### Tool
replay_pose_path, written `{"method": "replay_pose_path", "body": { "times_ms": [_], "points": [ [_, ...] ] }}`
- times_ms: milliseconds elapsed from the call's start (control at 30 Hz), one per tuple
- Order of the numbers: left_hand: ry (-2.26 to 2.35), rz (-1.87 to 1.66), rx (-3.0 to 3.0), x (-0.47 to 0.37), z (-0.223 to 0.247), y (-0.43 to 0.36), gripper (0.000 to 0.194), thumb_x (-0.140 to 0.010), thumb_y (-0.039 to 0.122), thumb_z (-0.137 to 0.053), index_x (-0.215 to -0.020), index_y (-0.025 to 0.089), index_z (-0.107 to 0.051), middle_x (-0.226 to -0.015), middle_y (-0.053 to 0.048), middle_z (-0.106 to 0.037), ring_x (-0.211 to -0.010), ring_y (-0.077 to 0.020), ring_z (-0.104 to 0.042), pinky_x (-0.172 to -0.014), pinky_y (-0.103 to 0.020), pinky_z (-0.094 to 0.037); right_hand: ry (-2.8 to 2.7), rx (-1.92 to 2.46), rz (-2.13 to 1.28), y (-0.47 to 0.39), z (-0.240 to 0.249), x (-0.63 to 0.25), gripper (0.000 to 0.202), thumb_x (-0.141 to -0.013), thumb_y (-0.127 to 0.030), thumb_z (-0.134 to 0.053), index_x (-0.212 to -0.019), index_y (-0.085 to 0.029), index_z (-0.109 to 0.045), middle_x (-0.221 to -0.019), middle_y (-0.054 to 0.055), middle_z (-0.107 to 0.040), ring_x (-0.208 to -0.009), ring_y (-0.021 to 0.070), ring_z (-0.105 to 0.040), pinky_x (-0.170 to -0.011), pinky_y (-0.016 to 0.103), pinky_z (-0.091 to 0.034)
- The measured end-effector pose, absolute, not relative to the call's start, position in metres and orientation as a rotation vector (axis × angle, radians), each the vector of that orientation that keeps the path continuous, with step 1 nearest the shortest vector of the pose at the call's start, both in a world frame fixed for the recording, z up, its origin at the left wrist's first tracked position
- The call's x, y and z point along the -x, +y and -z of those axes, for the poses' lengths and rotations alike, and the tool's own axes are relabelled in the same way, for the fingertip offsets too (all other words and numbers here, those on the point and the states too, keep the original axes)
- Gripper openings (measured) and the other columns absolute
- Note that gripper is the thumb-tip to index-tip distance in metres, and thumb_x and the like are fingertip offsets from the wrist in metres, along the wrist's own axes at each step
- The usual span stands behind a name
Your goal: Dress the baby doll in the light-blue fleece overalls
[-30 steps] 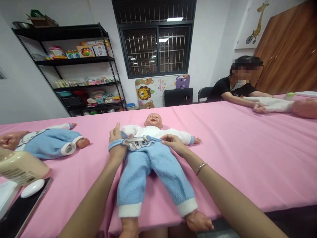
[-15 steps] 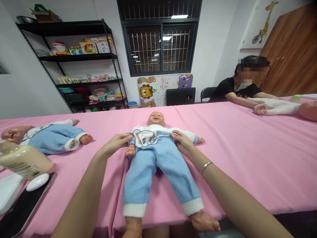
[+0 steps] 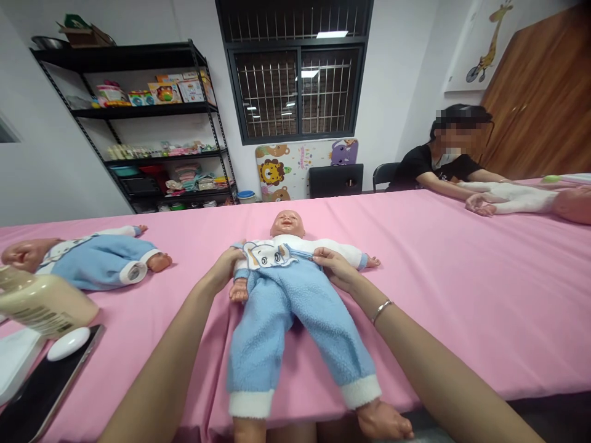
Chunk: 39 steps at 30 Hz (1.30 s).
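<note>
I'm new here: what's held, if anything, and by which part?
Blue overalls: the right hand pinches the strip beside the bib. The left hand is at the bib's other edge, grip unclear.

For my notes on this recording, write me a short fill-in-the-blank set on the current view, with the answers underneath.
1. Between the left hand and the right hand, the doll lies on its ____.
2. Its overalls have white cuffs and ____ legs.
3. The bracelet is on the person's ____ arm.
4. The cloth under the doll is ____.

Missing words: back; light blue; right; pink.
</note>
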<state>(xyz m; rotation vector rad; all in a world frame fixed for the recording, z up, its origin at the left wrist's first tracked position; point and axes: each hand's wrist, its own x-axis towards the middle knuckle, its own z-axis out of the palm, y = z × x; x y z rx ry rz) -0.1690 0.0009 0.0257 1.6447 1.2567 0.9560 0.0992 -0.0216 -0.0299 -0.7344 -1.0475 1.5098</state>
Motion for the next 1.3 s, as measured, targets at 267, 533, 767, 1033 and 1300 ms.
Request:
{"method": "replay_pose_path", "body": {
  "times_ms": [267, 533, 767, 1033, 1300],
  "points": [
    [1.175, -0.833, -1.764, 0.173, -0.022, 0.004, 0.037, -0.071, 0.046, -0.054, -0.086, 0.013, -0.064, -0.095, -0.006, -0.068, -0.092, -0.0218, -0.059, -0.081, -0.032, -0.047, -1.473, 0.760, -1.735, -0.030, 0.016, -0.124, 0.034, -0.066, -0.028, -0.076, -0.095, -0.018, -0.062, -0.077, 0.000, -0.058, -0.076, 0.0122, -0.053, -0.067, 0.023, -0.037],
    [1.303, -0.898, -1.611, 0.170, -0.015, 0.004, 0.045, -0.062, 0.050, -0.066, -0.086, 0.012, -0.065, -0.074, -0.003, -0.067, -0.066, -0.0157, -0.059, -0.055, -0.023, -0.044, -1.669, 0.807, -1.734, -0.033, 0.013, -0.123, 0.026, -0.068, -0.035, -0.074, -0.076, -0.013, -0.062, -0.069, -0.001, -0.051, -0.062, 0.0087, -0.043, -0.056, 0.021, -0.030],
    [1.236, -0.878, -1.672, 0.163, -0.021, -0.001, 0.044, -0.065, 0.044, -0.065, -0.095, 0.013, -0.069, -0.093, -0.006, -0.071, -0.086, -0.0223, -0.062, -0.068, -0.028, -0.049, -1.647, 0.814, -1.709, -0.034, 0.016, -0.117, 0.029, -0.068, -0.038, -0.073, -0.068, -0.014, -0.056, -0.063, -0.004, -0.042, -0.057, 0.0071, -0.034, -0.053, 0.022, -0.022],
    [1.279, -0.850, -1.657, 0.164, -0.014, 0.002, 0.044, -0.066, 0.042, -0.060, -0.098, 0.012, -0.066, -0.092, -0.006, -0.070, -0.084, -0.0224, -0.063, -0.068, -0.029, -0.050, -1.688, 0.820, -1.661, -0.038, 0.009, -0.113, 0.030, -0.070, -0.041, -0.071, -0.068, -0.015, -0.056, -0.062, -0.004, -0.043, -0.057, 0.0080, -0.034, -0.054, 0.023, -0.024],
    [1.202, -0.783, -1.878, 0.156, -0.009, 0.002, 0.042, -0.073, 0.032, -0.051, -0.109, 0.015, -0.060, -0.114, -0.006, -0.063, -0.109, -0.0243, -0.055, -0.094, -0.036, -0.043, -1.647, 0.817, -1.677, -0.037, 0.013, -0.110, 0.033, -0.068, -0.040, -0.072, -0.063, -0.015, -0.051, -0.059, -0.005, -0.042, -0.055, 0.0068, -0.033, -0.053, 0.023, -0.022]
  ]
}}
